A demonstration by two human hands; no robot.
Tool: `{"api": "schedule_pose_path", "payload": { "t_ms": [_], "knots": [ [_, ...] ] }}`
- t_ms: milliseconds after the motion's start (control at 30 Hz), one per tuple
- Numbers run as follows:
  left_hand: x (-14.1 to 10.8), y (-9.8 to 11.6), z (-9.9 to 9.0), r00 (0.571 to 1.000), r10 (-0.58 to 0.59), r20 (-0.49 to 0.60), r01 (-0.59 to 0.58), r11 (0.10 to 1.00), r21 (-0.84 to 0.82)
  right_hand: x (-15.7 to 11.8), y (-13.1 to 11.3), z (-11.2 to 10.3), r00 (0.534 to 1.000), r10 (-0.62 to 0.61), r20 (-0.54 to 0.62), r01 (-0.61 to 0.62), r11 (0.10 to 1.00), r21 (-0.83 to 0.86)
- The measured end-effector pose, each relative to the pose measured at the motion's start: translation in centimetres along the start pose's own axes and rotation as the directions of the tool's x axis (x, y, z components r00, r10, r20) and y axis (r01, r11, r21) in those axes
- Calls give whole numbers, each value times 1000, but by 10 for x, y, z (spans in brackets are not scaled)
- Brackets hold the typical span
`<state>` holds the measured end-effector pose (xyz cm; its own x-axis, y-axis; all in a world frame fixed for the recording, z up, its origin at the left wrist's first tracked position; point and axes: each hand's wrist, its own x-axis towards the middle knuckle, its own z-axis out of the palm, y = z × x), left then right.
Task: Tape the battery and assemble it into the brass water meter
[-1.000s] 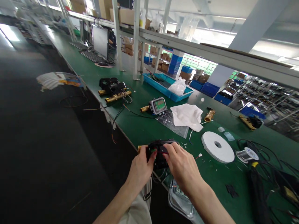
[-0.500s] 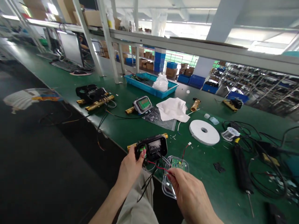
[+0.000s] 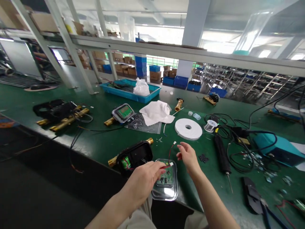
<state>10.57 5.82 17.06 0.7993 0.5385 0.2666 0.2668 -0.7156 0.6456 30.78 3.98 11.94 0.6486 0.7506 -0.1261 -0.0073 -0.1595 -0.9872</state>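
A black housing (image 3: 137, 156) with brass pipe ends lies at the table's front edge, a green battery (image 3: 126, 162) inside its left part. My left hand (image 3: 149, 174) is closed on a red-and-black wire (image 3: 166, 166) that ends in a small white plug, over the clear case. In that clear case (image 3: 168, 193) sits a green circuit board (image 3: 166, 178). From it a second red wire (image 3: 170, 151) rises to another white plug. Close to this plug, on its right, my right hand (image 3: 187, 155) has its fingers apart and holds nothing.
Behind are a white tape roll (image 3: 188, 129), a white cloth (image 3: 156, 113), a display unit (image 3: 123, 113) and a blue tray (image 3: 128, 93). At the right lie a solder spool (image 3: 210, 126), a black screwdriver (image 3: 222, 154) and cutters (image 3: 254, 195). More brass-piped housings (image 3: 58, 113) stand left.
The view has turned right. My left hand has left the housing and now holds the wire with the plug. My right hand has let go of the red wire and moved up beside the board's plug.
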Motion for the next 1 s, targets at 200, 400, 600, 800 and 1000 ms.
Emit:
{"api": "schedule_pose_path", "payload": {
  "t_ms": [200, 400, 600, 800, 1000],
  "knots": [
    [20, 8, 2, 965, -251, 70, 260, 946, -193, 23, 2, 18, 987, 11, 160, -20, 999, 51],
    [21, -17, 7, 945, -324, 44, 327, 937, -127, -11, -8, 3, 907, -275, 320, 316, 945, -83],
    [14, -27, 8, 952, -305, 2, 301, 940, -159, -34, -13, -7, 724, -452, 521, 650, 700, -296],
    [14, -32, 9, 964, -264, -38, 254, 952, -171, -34, -12, -3, 628, -486, 608, 773, 478, -417],
    [16, -29, 4, 946, -322, 26, 321, 928, -187, -39, -16, -3, 535, -491, 687, 843, 250, -477]
  ]
}}
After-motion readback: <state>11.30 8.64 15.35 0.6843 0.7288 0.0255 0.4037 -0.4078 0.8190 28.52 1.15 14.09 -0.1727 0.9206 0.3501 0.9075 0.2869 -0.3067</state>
